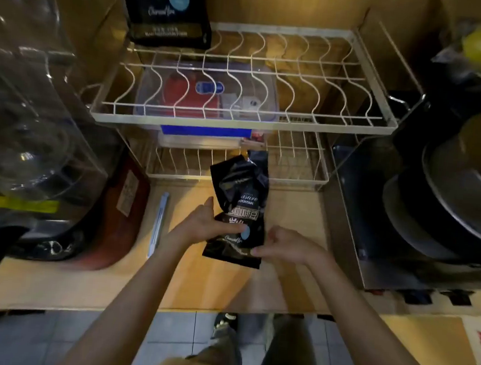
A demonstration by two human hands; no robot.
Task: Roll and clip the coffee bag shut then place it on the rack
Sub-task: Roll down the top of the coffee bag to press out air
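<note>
Your left hand (pixel 200 225) and right hand (pixel 283 244) pinch the lower sides of the black coffee bag (pixel 238 211) at the frame's centre, on the wooden desk (pixel 283 273). Its crumpled top reaches the front edge of the white wire rack (pixel 244 121), whose upper tier is mostly open, with a second dark bag (pixel 164 7) upper left. A pale clip (pixel 158 221) lies left of your left hand, bare desk around it.
</note>
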